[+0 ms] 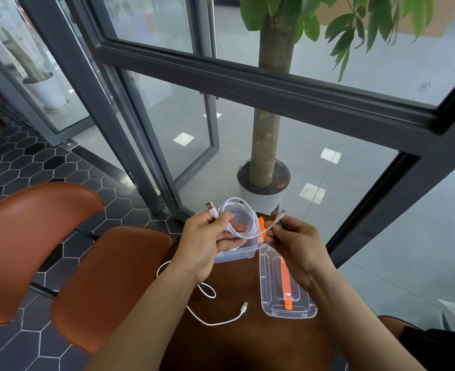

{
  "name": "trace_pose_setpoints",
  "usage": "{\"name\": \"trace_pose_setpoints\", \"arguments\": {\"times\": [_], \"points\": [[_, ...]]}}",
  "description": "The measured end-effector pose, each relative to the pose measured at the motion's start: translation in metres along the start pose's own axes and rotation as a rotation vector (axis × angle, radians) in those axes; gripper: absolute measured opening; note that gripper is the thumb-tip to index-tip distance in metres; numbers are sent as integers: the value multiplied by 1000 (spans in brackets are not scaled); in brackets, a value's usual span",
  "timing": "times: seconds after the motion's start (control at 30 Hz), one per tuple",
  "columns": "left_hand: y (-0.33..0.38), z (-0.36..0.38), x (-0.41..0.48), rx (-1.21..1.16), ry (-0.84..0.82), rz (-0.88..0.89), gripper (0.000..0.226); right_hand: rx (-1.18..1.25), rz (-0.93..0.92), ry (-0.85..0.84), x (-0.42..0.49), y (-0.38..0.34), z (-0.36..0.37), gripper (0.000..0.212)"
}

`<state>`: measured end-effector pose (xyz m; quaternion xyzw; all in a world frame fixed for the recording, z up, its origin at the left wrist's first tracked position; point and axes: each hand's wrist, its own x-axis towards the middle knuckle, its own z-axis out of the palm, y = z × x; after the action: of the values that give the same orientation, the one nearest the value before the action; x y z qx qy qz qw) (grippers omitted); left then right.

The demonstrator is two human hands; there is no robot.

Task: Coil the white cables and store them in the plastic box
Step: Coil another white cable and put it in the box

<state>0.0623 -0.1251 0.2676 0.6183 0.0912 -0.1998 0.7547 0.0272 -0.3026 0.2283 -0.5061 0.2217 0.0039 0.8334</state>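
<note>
- L hand [207,236]: fingers curled round the coiled white cable [255,222], thumb on top by the USB-A plug. Coil is held just above the plastic box [237,257], at the far end of the table [247,344].
- R hand [295,245]: thumb + forefinger pinch the cable's small-plug end, other fingers loosely bent. A short tail runs from there to the coil.
- Risk 1: coil isn't tied. If R drops the tail before it's tucked in, loops prob spring open & won't sit in the box.
- Risk 2: second white cable [210,314] lies loose on the table, near-left, partly hidden by the L forearm. A sweep of that arm could drag it off the edge.
- Risk 3: lid [267,277] w/ orange handle [285,279] lies just right of the box, below R hand. A bump could shove it toward the table's right edge.
- Writing: CCC mark [424,87] on the glass, far right. No brand legible on cables, box or lid.
</note>
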Motion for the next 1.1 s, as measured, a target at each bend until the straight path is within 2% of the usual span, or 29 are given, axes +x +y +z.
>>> {"name": "trace_pose_setpoints", "arguments": {"times": [0.13,0.27,0.33,0.43,0.6,0.7,0.8,0.87,1.0,1.1], "points": [[2,-2,-2,67,-23,-1,17,-307,-127,19,2,-10,6,18],[3,0,-5,169,-54,-17,18,-622,-217,-201,3,-19,11,12],[2,1,-5,213,-63,-31,19,-650,-192,-300,5,-24,11,14],[2,1,-3,254,-65,-46,18,-619,-149,-357,9,-23,9,15],[-4,-4,3,349,-9,-49,17,-347,-91,-316,7,-3,7,9],[-10,-6,6,432,28,-41,16,-328,-98,-296,0,3,11,11],[-10,-5,6,458,20,-25,18,-491,-252,-328,-3,7,15,24],[-10,-2,5,476,10,-23,19,-659,-351,-299,0,12,18,24],[-12,0,6,510,17,-18,15,-854,-431,-101,1,18,24,13],[-14,0,5,559,49,1,13,-795,-540,14,-7,19,27,16]]}}
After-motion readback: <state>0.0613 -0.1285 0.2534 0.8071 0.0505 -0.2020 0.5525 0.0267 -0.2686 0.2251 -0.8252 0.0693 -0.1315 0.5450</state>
